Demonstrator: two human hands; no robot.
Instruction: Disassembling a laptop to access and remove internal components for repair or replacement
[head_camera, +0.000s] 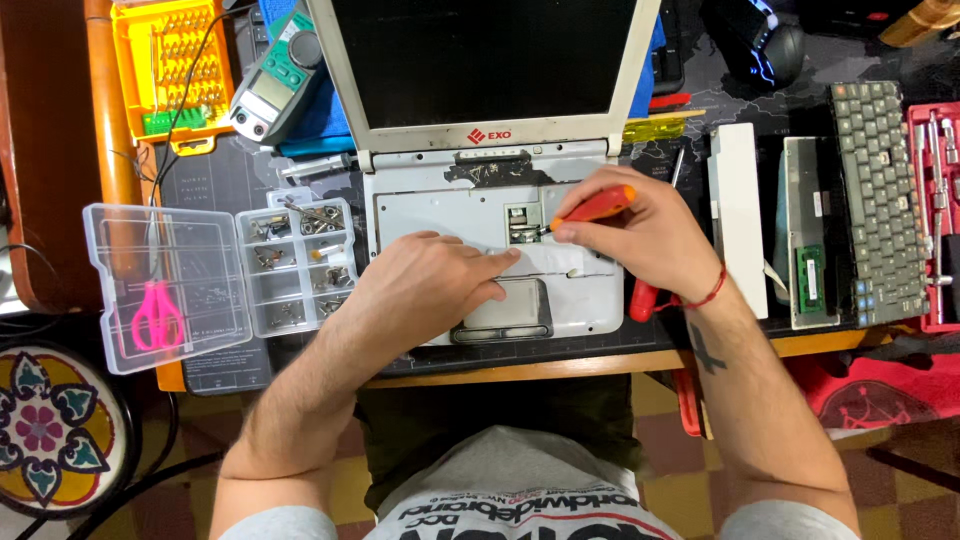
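Note:
An open grey laptop (420, 215) with its keyboard removed lies on the desk in front of me. My right hand (640, 235) grips an orange-handled screwdriver (595, 207), its tip set into a small recess (520, 225) in the laptop's bare top panel. My left hand (430, 285) lies flat on the palm rest beside the touchpad (515, 310), fingers spread, pressing the laptop down. A red cord circles my right wrist.
A clear compartment box (300, 265) with screws and its open lid holding pink scissors (155, 315) sits left. A multimeter (275, 80) and an orange bit case (170, 60) are at the back left. The detached keyboard (880, 200), a white part (738, 215) and a red tool set (938, 200) lie right.

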